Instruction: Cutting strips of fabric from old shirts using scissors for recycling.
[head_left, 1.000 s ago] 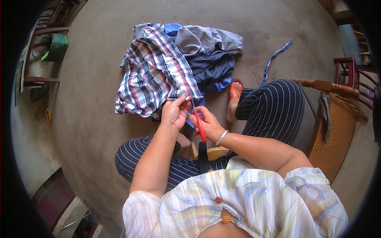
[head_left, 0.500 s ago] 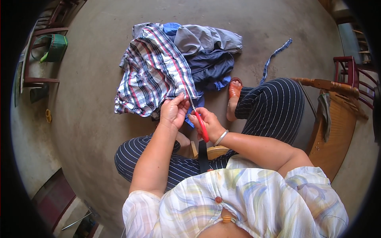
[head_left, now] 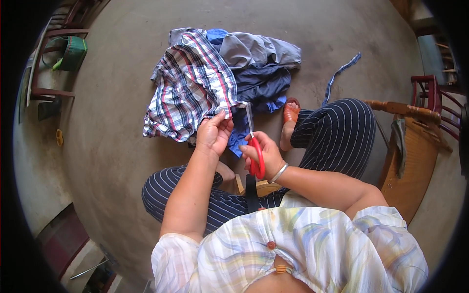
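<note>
My left hand (head_left: 214, 134) pinches the near edge of a plaid shirt (head_left: 183, 83) in white, navy and red, which spreads away from me over a heap of cloth. Red-handled scissors (head_left: 258, 158) are gripped in my right hand (head_left: 268, 156), blades pointing away from me. The blade tips (head_left: 249, 110) sit just right of the shirt's edge, beside a small pale flap of cloth. Beneath and beyond the shirt lie a grey garment (head_left: 256, 49), a dark navy garment (head_left: 261, 83) and some bright blue cloth (head_left: 238, 139).
On the concrete floor (head_left: 337, 24), a narrow blue strip of cloth (head_left: 337, 78) lies past my right knee. A wooden chair (head_left: 410, 161) stands close on my right, a grey cloth (head_left: 399, 146) hanging on it. A green basket (head_left: 74, 52) is at far left.
My right hand has drawn the scissors slightly right, off the shirt's edge, and the handles look wider apart. My left hand still holds the shirt, nearly in the same place.
</note>
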{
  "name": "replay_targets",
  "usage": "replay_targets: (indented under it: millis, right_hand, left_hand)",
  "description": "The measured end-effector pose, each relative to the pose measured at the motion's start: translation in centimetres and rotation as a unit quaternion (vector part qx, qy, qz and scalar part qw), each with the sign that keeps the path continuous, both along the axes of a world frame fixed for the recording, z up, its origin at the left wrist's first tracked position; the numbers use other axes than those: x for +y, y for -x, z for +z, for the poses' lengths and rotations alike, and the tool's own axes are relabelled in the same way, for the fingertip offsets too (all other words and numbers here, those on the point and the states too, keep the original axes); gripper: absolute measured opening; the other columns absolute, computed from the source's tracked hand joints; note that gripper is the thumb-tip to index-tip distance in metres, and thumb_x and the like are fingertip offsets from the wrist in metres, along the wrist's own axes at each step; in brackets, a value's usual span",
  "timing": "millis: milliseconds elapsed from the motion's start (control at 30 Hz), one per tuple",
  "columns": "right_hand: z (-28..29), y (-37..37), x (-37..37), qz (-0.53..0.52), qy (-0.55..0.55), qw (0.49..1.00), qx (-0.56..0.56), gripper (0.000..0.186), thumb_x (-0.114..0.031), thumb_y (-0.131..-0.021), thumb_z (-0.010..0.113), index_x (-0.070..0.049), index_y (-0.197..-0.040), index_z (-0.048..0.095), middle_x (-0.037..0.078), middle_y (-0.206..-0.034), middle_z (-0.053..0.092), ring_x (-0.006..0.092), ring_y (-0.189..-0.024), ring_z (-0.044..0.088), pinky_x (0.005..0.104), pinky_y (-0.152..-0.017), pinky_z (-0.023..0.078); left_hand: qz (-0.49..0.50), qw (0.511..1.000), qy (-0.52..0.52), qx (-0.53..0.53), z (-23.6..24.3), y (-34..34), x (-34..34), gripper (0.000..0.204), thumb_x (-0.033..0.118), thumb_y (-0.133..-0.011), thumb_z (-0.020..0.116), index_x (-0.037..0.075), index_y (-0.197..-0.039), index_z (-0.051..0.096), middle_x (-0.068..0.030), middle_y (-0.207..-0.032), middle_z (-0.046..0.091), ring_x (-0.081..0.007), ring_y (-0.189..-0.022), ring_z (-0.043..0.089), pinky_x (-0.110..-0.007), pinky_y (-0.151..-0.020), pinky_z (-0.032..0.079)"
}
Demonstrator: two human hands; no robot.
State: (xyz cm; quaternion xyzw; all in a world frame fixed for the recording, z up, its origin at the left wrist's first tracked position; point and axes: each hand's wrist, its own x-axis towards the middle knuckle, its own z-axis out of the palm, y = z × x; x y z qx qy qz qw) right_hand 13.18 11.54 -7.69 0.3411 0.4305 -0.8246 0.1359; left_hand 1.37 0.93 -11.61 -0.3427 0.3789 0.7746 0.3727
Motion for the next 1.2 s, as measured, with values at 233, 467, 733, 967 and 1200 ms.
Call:
replay_targets:
  millis: [233, 467, 733, 967, 1200]
  right_hand:
    - [-2.3, 4.5, 1.7, -0.208, 0.077, 0.974, -0.041, 0.043, -0.014, -0.068, 0.068, -0.003, -0.094, 0.035, 0.012, -0.071, 0.053, 0.0185, -0.052, 0.055, 0.0289, -0.042, 0.044]
    - [-3.2, 6.5, 1.5, -0.186, 0.003, 0.982, 0.012, 0.041, 0.001, -0.060, 0.063, -0.001, -0.094, 0.040, 0.009, -0.065, 0.052, 0.0174, -0.050, 0.054, 0.0284, -0.042, 0.045]
    - [-3.7, 7.6, 5.2, -0.207, -0.061, 0.975, 0.044, 0.041, -0.004, -0.066, 0.064, -0.001, -0.098, 0.038, 0.010, -0.069, 0.052, 0.0172, -0.051, 0.053, 0.0291, -0.042, 0.046]
    - [-2.7, 2.5, 1.9, -0.131, -0.011, 0.978, -0.159, 0.046, -0.033, -0.071, 0.064, -0.006, -0.098, 0.038, 0.006, -0.070, 0.048, 0.0125, -0.049, 0.047, 0.0277, -0.040, 0.042]
    - [-0.1, -2.3, -0.8, -0.029, 0.109, 0.983, -0.147, 0.036, -0.029, -0.075, 0.060, -0.009, -0.098, 0.041, 0.004, -0.071, 0.052, 0.0132, -0.057, 0.053, 0.0260, -0.049, 0.046]
  left_hand:
    - [-0.049, 0.996, -0.076, 0.005, -0.3, -0.8, 0.1, 0.009, 0.009, -0.078, 0.055, 0.001, -0.083, 0.055, -0.0081, -0.077, 0.058, -0.0146, -0.070, 0.055, -0.025, -0.064, 0.045]
    - [-0.002, 0.992, -0.127, -0.016, -0.3, -0.9, -0.8, 0.015, 0.020, -0.078, 0.056, 0.006, -0.083, 0.053, -0.0036, -0.074, 0.055, -0.0147, -0.068, 0.052, -0.025, -0.061, 0.042]
    - [0.065, 0.997, -0.029, 0.010, -0.8, 0.2, -1.8, 0.009, 0.012, -0.079, 0.053, 0.005, -0.082, 0.050, -0.0066, -0.078, 0.054, -0.0185, -0.074, 0.054, -0.031, -0.064, 0.045]
    - [0.030, 0.998, -0.039, 0.037, -1.1, 0.3, -1.3, 0.008, 0.005, -0.079, 0.051, 0.000, -0.085, 0.050, -0.0110, -0.083, 0.055, -0.0241, -0.079, 0.055, -0.042, -0.080, 0.044]
    - [0.028, 0.998, -0.051, 0.029, -1.4, 0.5, -1.3, 0.015, -0.001, -0.078, 0.048, -0.003, -0.093, 0.046, -0.0134, -0.086, 0.055, -0.0267, -0.082, 0.056, -0.045, -0.082, 0.043]
